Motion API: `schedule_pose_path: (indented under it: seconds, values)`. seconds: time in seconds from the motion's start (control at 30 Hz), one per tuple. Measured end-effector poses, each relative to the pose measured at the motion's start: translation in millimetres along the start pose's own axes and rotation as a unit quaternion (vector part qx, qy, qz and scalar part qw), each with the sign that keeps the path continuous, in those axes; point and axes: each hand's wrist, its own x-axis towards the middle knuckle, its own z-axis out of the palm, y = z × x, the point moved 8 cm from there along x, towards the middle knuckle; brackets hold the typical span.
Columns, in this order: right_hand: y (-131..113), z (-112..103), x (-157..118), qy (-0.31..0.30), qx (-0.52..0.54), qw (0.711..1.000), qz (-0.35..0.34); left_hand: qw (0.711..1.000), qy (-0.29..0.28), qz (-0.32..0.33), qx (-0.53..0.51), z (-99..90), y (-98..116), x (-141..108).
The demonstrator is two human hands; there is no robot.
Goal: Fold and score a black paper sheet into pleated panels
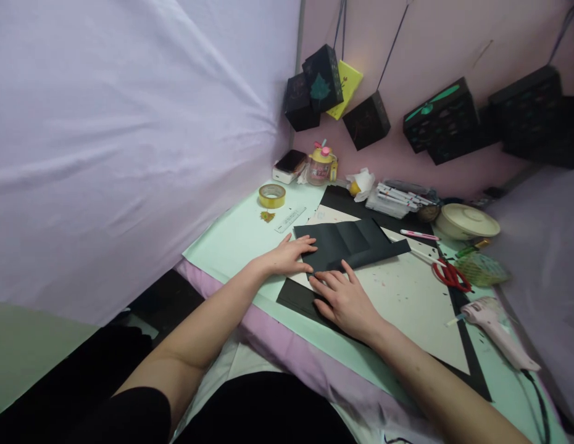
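A creased sheet of black paper (347,240) lies on a white board (407,302), with a narrow flap sticking out at its right end. My left hand (291,254) rests flat with fingers spread on the paper's left end. At the near left edge of the same paper is my right hand (345,301), its fingers bent and a little apart, fingertips touching the edge close to my left thumb. Neither hand is wrapped round anything. More black sheets (299,296) show beneath the white board.
Tape roll (271,196), leaf (267,216) and clear ruler (291,219) lie left. Red scissors (451,275), pink cutter (419,235) and glue gun (497,330) lie right. Behind stand a jar (320,165), pens (400,196) and a lidded bowl (467,222); black boxes (366,120) hang above.
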Motion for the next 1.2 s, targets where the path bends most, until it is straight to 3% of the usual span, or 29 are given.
schedule_pose_path:
  seconds: [0.13,0.3,0.5,0.67,1.2]
  values:
    - [6.5,-1.9,0.3,-0.002,0.016,1.000,0.000,1.000,0.000,-0.001,0.002,2.4,-1.7,0.5]
    - [38.0,-15.1,-1.6,0.020,-0.003,0.999,0.026,1.000,0.000,0.003,0.004,3.0,-3.3,1.3]
    - [59.8,0.5,-10.9,-0.069,-0.043,0.996,0.024,1.000,-0.011,-0.002,-0.001,1.3,-1.0,1.3]
    - [63.1,11.5,-15.3,-0.096,-0.042,0.994,0.031,1.000,-0.011,0.000,-0.002,0.6,0.1,0.7]
    - [63.6,13.2,-15.1,-0.109,-0.014,0.993,0.035,1.000,-0.013,0.009,0.004,2.3,-3.5,1.0]
